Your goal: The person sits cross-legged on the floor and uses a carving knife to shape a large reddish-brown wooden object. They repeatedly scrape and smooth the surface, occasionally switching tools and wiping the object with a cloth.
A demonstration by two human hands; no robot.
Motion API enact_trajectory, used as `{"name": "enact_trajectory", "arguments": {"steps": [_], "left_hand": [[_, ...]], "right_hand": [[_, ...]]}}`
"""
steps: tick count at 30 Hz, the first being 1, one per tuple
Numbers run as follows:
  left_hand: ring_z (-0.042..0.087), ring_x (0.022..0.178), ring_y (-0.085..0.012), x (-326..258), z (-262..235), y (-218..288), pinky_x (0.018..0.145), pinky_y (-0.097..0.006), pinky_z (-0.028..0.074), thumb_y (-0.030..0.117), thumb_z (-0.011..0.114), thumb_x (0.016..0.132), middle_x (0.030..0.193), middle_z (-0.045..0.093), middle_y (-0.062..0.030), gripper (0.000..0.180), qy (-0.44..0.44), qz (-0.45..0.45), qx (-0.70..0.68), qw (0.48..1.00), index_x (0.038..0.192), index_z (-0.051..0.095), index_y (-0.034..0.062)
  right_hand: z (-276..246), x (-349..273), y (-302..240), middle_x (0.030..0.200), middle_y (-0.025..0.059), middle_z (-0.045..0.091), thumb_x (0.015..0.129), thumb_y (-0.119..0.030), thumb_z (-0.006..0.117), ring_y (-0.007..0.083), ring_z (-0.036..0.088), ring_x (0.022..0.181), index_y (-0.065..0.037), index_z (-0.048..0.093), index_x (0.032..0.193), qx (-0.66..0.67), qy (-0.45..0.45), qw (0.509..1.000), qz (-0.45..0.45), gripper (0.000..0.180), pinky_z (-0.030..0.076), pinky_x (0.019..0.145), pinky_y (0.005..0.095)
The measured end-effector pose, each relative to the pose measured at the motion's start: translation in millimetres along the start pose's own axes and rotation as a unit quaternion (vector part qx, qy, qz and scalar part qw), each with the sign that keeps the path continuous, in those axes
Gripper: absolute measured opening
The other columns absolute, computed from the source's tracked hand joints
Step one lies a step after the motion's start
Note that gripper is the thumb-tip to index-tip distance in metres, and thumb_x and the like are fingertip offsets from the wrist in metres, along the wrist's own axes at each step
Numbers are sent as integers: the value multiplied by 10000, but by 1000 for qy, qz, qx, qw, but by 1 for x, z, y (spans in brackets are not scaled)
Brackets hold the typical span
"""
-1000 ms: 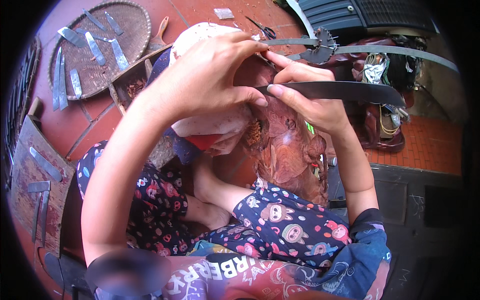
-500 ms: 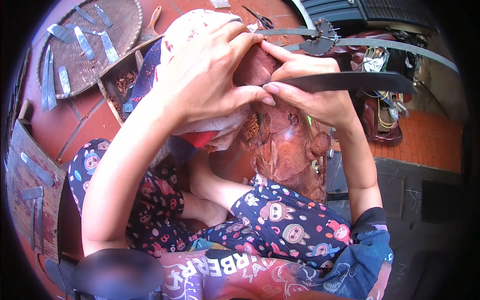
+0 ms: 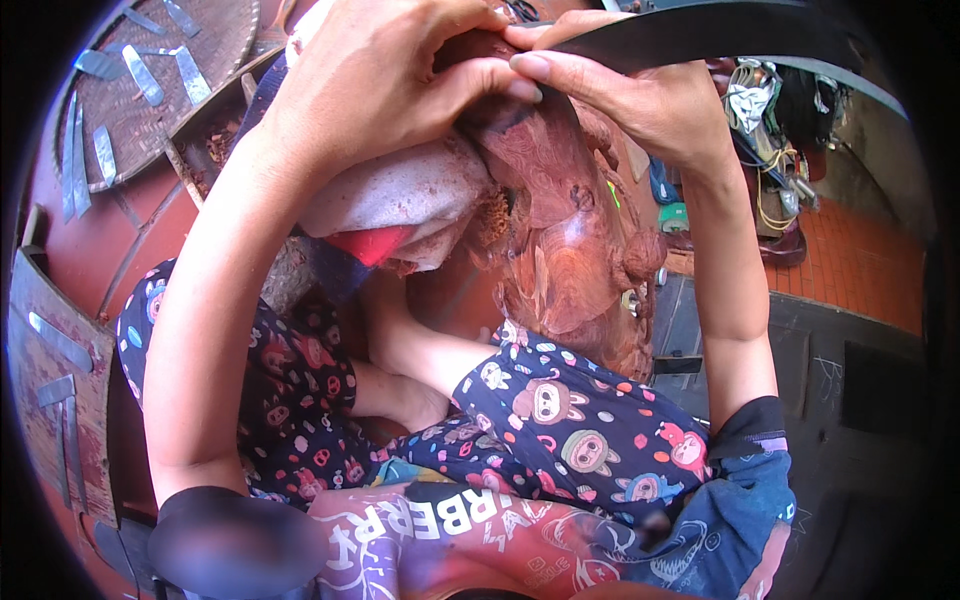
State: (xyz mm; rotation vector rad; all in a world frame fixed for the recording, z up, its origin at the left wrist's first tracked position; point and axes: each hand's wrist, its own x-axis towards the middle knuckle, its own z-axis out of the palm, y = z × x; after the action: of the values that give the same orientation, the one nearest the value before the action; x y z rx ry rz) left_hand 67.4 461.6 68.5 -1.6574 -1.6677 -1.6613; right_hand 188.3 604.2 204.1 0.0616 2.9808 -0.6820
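Observation:
A reddish-brown wood carving with rounded, knobbly shapes stands in front of my crossed legs. Over its top, my right hand pinches a long, flat black blade between thumb and fingers, its free end reaching out to the right. My left hand curls against the carving's upper end, its thumb close to the right thumb. Its fingers are bent, and whatever lies between them is hidden. Below that hand a stained whitish cloth with a red patch is bundled beside the carving.
A round woven tray with several metal blades lies far left. Nearer on that side, a worn wooden board carries more blades. Cords and assorted items sit at the far right, above a dark panel.
Both hands and the black blade are farther up in the picture, and the blade is tilted more. More of the carving's upper part shows. The surroundings have shifted slightly left.

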Motion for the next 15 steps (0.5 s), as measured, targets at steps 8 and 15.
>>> {"name": "enact_trajectory", "arguments": {"steps": [8, 15], "left_hand": [[610, 1050, -324, -2, -9, 10, 904, -422, 477, 323, 803, 766, 1055, 654, -158, 477, -40, -5, 39, 998, 1106, 694, 6], [614, 1034, -336, -7, -2, 5, 907, -428, 467, 331, 804, 764, 1023, 655, -174, 458, 42, 28, 15, 999, 1055, 691, -4]], "right_hand": [[5, -9, 2, 1021, 164, 748, 862, -30, 719, 265, 654, 1152, 44, 740, 892, 16, 3, 999, 34, 83, 496, 999, 347], [5, -13, -1, 1021, 152, 748, 850, -37, 733, 257, 681, 1095, 45, 737, 889, -58, -26, 997, -54, 91, 519, 958, 360]]}}
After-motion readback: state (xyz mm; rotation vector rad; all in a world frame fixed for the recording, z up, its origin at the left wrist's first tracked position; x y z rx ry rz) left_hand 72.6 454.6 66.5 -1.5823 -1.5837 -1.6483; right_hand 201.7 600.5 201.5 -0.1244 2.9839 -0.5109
